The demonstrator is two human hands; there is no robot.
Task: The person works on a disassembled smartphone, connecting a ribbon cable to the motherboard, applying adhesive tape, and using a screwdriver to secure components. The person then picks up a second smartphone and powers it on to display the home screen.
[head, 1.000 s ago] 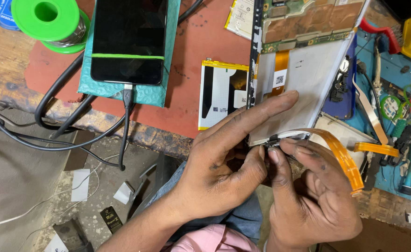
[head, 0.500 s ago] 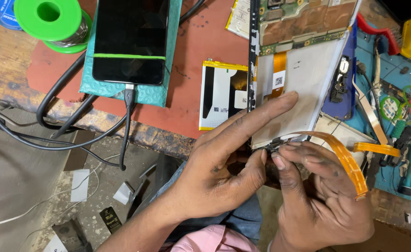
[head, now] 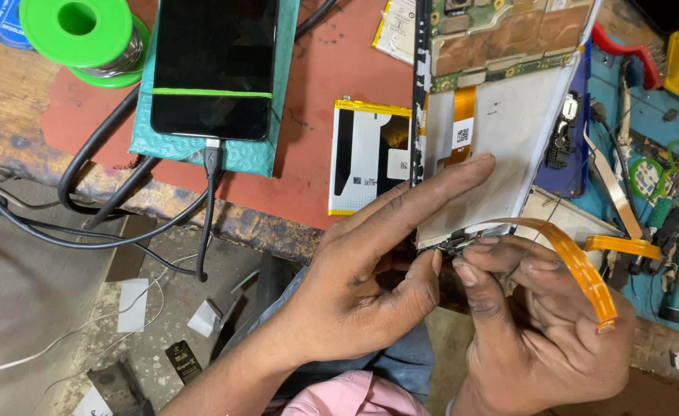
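An opened phone (head: 501, 131) lies tilted over the bench edge, its circuit board at the top and a bare white panel below. My left hand (head: 370, 270) grips its lower end, index finger stretched across the white panel. My right hand (head: 539, 323) pinches a small part at the phone's bottom edge with thumb and forefinger. An orange flex ribbon (head: 578, 266) curves from that spot over my right hand.
A phone battery (head: 370, 158) lies on the red mat (head: 316, 69). A black phone (head: 212, 65) on a teal pouch is plugged into a black cable (head: 204, 223). A green solder spool (head: 85, 35) stands far left. Tools, including a green-handled screwdriver (head: 678, 270), lie at right.
The opened phone and both hands have shifted slightly; the orange ribbon's free end has dropped lower over my right hand. The grip is the same.
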